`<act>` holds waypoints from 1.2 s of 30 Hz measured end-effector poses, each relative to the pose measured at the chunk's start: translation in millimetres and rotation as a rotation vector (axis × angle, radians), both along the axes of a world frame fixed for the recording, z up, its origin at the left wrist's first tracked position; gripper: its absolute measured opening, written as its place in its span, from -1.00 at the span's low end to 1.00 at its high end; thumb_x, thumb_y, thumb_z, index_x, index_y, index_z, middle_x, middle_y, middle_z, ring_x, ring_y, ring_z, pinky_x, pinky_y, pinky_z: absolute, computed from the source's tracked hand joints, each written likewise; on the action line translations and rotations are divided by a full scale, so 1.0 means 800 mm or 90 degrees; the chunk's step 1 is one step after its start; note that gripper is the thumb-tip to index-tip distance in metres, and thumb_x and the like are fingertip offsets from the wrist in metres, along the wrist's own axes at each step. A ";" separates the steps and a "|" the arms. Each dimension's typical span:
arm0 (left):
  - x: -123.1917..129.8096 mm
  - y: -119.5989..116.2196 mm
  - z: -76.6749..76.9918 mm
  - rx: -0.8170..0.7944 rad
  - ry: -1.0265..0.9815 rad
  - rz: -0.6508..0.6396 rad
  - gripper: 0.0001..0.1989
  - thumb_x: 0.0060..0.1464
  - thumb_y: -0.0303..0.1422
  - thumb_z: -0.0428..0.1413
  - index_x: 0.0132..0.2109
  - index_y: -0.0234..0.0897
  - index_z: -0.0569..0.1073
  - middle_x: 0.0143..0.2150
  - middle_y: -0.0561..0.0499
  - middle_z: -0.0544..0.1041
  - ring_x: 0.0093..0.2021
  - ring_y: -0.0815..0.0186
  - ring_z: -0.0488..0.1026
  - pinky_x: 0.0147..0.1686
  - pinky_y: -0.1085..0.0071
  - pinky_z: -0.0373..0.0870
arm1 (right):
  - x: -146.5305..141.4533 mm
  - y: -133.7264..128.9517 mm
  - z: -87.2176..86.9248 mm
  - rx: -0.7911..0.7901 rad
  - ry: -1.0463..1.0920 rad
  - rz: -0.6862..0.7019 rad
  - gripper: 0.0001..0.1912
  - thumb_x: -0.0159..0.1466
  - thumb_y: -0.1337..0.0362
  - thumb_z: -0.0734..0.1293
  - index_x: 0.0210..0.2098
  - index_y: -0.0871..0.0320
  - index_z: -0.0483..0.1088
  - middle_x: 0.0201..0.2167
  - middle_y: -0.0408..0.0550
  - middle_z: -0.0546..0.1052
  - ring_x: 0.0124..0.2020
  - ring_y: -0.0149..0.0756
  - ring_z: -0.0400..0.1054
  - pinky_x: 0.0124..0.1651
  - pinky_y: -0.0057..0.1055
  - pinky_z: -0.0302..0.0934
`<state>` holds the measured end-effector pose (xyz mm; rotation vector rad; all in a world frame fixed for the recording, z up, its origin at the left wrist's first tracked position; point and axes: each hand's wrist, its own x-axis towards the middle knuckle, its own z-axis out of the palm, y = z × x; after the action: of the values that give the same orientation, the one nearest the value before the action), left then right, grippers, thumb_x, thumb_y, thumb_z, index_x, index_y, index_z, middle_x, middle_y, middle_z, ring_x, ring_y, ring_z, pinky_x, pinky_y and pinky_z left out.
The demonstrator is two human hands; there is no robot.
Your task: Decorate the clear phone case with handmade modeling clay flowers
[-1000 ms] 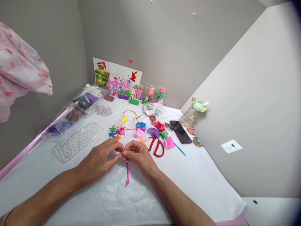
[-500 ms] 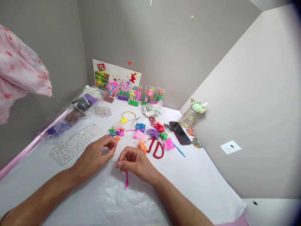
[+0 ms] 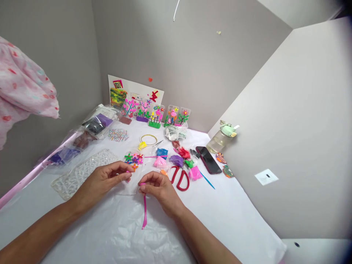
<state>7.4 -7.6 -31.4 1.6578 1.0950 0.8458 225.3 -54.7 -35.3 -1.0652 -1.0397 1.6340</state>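
Note:
My left hand [image 3: 111, 175] is closed in a pinch on a small piece of pink clay [image 3: 128, 176]. Facing it, my right hand [image 3: 158, 189] pinches another bit of pink between thumb and forefinger, likely the same clay. Both hands hover over the lower part of a clear phone case [image 3: 129, 189], whose upper end bears several colourful clay flowers [image 3: 134, 159]. Just below my right fingers is a pink modelling tool [image 3: 145, 214], seemingly lying on the white sheet, its upper end hidden by the hand.
Bagged clay [image 3: 176, 160] in several colours, red-handled scissors [image 3: 183, 179], a blue tool [image 3: 207, 180] and a phone [image 3: 209, 160] lie to the right. A textured clear case [image 3: 82, 172] sits left. Behind are rhinestones [image 3: 118, 135], a bangle [image 3: 148, 139], decorated cases [image 3: 156, 116] and a bottle [image 3: 222, 137].
My hands have moved slightly apart, and pink now shows at the fingertips of both. The whole view has shifted a little with my head.

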 end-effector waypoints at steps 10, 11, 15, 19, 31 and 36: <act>-0.003 -0.002 0.002 0.041 0.091 0.049 -0.38 0.23 0.21 0.01 -0.54 -0.19 0.27 -0.61 0.14 0.27 -0.55 0.35 0.24 -0.51 0.43 0.20 | -0.002 0.000 0.000 -0.021 0.003 0.016 -0.47 0.06 -0.14 0.62 -0.36 0.19 0.50 -0.49 -0.13 0.58 -0.55 -0.47 0.36 -0.40 -0.48 0.22; -0.004 -0.001 0.003 0.050 0.083 0.052 -0.41 0.22 0.19 0.03 -0.52 -0.19 0.32 -0.59 0.13 0.32 -0.52 0.33 0.28 -0.48 0.43 0.24 | -0.002 0.000 -0.001 -0.021 0.002 0.014 -0.47 0.06 -0.14 0.62 -0.36 0.19 0.50 -0.49 -0.13 0.58 -0.55 -0.47 0.36 -0.40 -0.48 0.21; -0.008 0.006 0.003 0.049 0.022 0.044 -0.62 0.18 0.08 0.17 -0.29 -0.13 0.58 -0.35 0.07 0.59 -0.28 0.22 0.53 -0.25 0.39 0.45 | -0.002 0.001 -0.002 -0.013 0.000 0.013 -0.48 0.06 -0.13 0.62 -0.37 0.19 0.50 -0.48 -0.12 0.58 -0.55 -0.46 0.36 -0.39 -0.48 0.21; -0.018 0.009 -0.005 0.018 0.001 0.035 -0.66 0.11 0.08 0.27 -0.21 -0.06 0.63 -0.19 0.06 0.68 -0.13 0.14 0.61 -0.12 0.35 0.52 | -0.003 0.000 -0.001 -0.010 -0.004 0.013 -0.51 0.08 -0.10 0.62 -0.38 0.19 0.50 -0.48 -0.12 0.58 -0.54 -0.46 0.35 -0.39 -0.47 0.20; -0.034 0.000 -0.038 0.162 0.202 0.014 -0.68 0.24 0.01 0.13 -0.16 -0.04 0.65 -0.12 0.01 0.69 -0.08 0.09 0.59 -0.07 0.29 0.48 | -0.002 0.000 -0.003 -0.016 -0.001 0.020 -0.51 0.07 -0.10 0.62 -0.38 0.19 0.50 -0.48 -0.12 0.58 -0.54 -0.46 0.35 -0.39 -0.47 0.20; -0.033 -0.001 -0.043 0.204 0.247 0.004 -0.69 0.29 -0.01 0.09 -0.16 -0.04 0.63 -0.13 0.01 0.68 -0.08 0.09 0.55 -0.08 0.27 0.41 | -0.003 0.000 -0.002 -0.016 -0.001 0.026 -0.50 0.06 -0.11 0.63 -0.38 0.19 0.50 -0.48 -0.13 0.58 -0.54 -0.47 0.35 -0.39 -0.48 0.20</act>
<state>-19.3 -8.2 -65.6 2.1520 1.2744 0.7495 223.3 -54.5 -36.8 -1.0681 -1.0505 1.6834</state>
